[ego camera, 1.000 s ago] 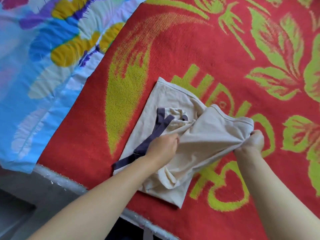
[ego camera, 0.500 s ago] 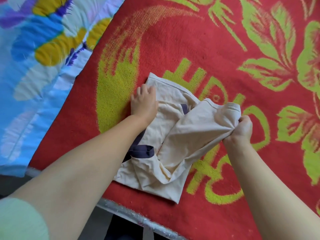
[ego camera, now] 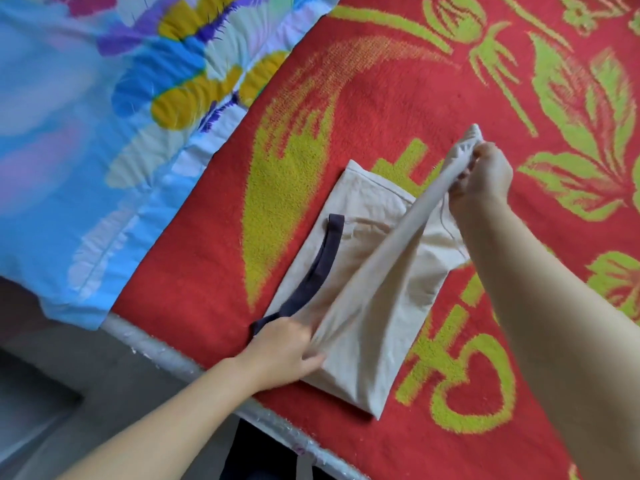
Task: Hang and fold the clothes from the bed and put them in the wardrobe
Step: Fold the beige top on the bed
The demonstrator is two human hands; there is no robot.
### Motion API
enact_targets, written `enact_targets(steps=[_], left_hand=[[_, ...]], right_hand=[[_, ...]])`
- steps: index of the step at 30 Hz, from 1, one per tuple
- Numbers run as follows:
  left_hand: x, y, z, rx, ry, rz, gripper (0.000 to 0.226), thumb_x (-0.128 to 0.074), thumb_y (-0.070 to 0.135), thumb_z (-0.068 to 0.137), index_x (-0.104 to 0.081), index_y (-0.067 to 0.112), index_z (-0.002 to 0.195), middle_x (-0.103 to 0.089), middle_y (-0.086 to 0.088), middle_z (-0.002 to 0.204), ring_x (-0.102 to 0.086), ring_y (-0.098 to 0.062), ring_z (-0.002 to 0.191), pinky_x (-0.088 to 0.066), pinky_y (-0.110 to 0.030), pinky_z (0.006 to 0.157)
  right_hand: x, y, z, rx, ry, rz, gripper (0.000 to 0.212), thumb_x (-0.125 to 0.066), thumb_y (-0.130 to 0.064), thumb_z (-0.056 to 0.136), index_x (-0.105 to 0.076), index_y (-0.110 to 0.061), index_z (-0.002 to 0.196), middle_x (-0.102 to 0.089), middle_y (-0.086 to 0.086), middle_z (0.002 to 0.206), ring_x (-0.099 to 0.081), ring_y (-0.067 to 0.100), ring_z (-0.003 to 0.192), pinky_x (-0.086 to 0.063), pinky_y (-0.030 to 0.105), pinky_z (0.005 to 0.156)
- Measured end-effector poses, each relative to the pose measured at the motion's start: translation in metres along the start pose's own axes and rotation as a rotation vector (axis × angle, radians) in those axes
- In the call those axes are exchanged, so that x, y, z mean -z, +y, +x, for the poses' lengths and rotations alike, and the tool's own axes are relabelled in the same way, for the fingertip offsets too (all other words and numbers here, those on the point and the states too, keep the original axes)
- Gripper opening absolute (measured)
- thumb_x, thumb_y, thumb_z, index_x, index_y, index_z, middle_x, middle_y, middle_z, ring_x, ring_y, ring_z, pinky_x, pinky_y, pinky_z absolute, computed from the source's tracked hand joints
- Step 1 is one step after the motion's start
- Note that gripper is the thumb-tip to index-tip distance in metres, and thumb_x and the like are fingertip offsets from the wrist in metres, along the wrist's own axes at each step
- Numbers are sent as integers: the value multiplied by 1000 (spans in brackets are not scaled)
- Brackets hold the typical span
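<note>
A cream garment (ego camera: 377, 320) with a dark navy trim band (ego camera: 320, 268) lies partly folded on the red blanket (ego camera: 398, 109) of the bed. My left hand (ego camera: 284, 348) grips the garment's near left edge, close to the bed's edge. My right hand (ego camera: 479, 178) pinches the far corner of the top layer and holds it lifted above the blanket. The cloth is stretched taut in a diagonal ridge between my two hands. The lower layer stays flat underneath.
A blue floral quilt (ego camera: 104, 133) covers the left part of the bed and hangs over its edge. The bed's pale edge (ego camera: 162, 351) runs diagonally below my left hand, with grey floor (ego camera: 69, 410) beyond it. The red blanket has green-yellow flower patterns.
My left hand moved from the garment's far left part to its near left edge and took hold. My right hand rose and went farther away, pulling the top layer taut.
</note>
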State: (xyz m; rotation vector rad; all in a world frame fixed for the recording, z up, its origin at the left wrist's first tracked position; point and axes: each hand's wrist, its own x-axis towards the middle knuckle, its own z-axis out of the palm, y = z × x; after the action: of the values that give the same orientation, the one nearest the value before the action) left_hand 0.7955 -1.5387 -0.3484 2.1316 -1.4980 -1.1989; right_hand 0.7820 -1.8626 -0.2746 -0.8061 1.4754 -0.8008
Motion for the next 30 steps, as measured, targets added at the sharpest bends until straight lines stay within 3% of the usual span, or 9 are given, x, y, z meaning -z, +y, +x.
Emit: enact_targets(steps=[3, 5, 9, 13, 16, 20, 24, 27, 30], left_hand=[[0, -8, -28, 357, 189, -700, 13, -62, 29, 90, -63, 28, 103, -71, 17, 85, -64, 7, 84, -49, -13, 74], [-4, -18, -39, 528, 291, -941, 12, -64, 18, 90, -66, 29, 95, -73, 18, 85, -65, 6, 82, -48, -12, 73], [-19, -43, -55, 749, 323, -724, 28, -62, 26, 91, -61, 8, 70, -65, -2, 69, -59, -14, 64, -42, -28, 61], [-16, -42, -52, 724, 244, -555, 13, -61, 15, 85, -54, 5, 81, -51, -2, 85, -53, -21, 76, -41, -36, 68], [-10, -35, -49, 707, 276, -685, 9, -57, 8, 84, -50, 13, 83, -52, 1, 92, -54, -20, 82, -39, -32, 70], [-11, -36, -59, 638, 98, -788, 19, -61, 26, 92, -62, 22, 110, -40, 13, 128, -46, -4, 111, -33, -23, 96], [-13, -42, -55, 597, 8, -533, 34, -57, 35, 94, -66, 9, 113, -28, 5, 141, -34, -14, 130, -28, -28, 109], [0, -35, -44, 605, -58, -509, 29, -54, 35, 96, -68, 12, 105, -44, 4, 122, -49, -15, 114, -36, -19, 90], [9, -25, -35, 606, -171, -698, 15, -58, 28, 94, -67, 21, 85, -66, 9, 87, -60, -4, 78, -41, -11, 60]], right_hand=[[-47, 19, -3, 12, -237, -175, 19, -44, -5, 95, -52, -13, 80, -49, -1, 57, -46, 7, 42, -36, 20, 43], [-68, 45, -8, -65, -430, -334, 13, -43, -15, 99, -51, -15, 88, -52, 1, 72, -53, 13, 60, -40, 26, 58], [-65, 96, -7, 43, -456, -854, 43, -48, -28, 97, -45, -13, 137, -58, 1, 113, -55, 16, 97, -46, 35, 84], [-16, 110, -20, 439, -532, -1214, 51, -51, -17, 95, -37, -5, 143, -44, 15, 141, -42, 27, 129, -29, 31, 106], [44, 122, -44, 541, -404, -1169, 50, -53, -5, 89, -42, 1, 137, -42, 19, 141, -37, 31, 133, -24, 32, 111], [137, 152, -99, 430, -183, -1129, 51, -58, 1, 84, -44, 1, 133, -43, 19, 139, -38, 32, 132, -30, 40, 112], [199, 197, -168, 236, -339, -1197, 52, -66, -6, 80, -46, 2, 128, -39, 20, 138, -35, 36, 134, -28, 36, 110], [213, 222, -203, 127, -416, -1319, 52, -71, -22, 82, -47, -6, 124, -23, 16, 150, -26, 31, 140, -32, 36, 108], [211, 231, -197, 121, -368, -1393, 39, -69, -13, 82, -51, -8, 116, -17, 16, 153, -28, 37, 135, -34, 38, 105]])
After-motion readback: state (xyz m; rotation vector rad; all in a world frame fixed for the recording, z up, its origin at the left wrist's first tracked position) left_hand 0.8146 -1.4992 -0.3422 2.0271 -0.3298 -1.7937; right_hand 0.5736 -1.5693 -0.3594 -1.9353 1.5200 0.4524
